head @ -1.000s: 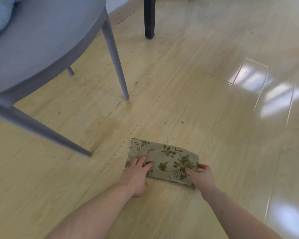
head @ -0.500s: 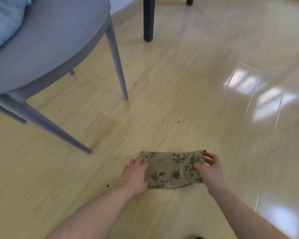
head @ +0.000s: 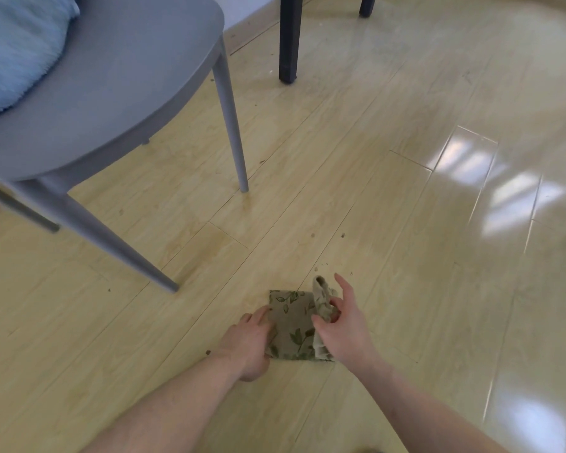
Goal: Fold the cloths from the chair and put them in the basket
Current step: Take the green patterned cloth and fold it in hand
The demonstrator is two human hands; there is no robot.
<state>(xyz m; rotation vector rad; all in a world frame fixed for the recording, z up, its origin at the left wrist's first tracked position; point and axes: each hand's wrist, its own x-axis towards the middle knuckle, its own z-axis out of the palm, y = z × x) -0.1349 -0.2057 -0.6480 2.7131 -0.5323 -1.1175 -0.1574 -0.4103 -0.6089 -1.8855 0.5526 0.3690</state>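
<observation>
A beige cloth with green leaf print [head: 291,325] lies folded on the wooden floor in front of me. My left hand [head: 249,344] presses its left edge flat with straight fingers. My right hand [head: 340,325] pinches the cloth's right end between thumb and fingers and holds it raised and bunched above the flat part. A grey chair [head: 118,93] stands at the upper left, with a light blue cloth [head: 17,50] on its seat. No basket is in view.
One grey chair leg [head: 232,125] comes down beyond the cloth, another [head: 111,243] to its left. A dark furniture leg [head: 290,37] stands at the top centre. Bare glossy floor stretches to the right.
The cloth was folded from a wide rectangle into a narrow strip. My right hand has now lifted its right end up and over toward the left. My left hand stays on the left edge.
</observation>
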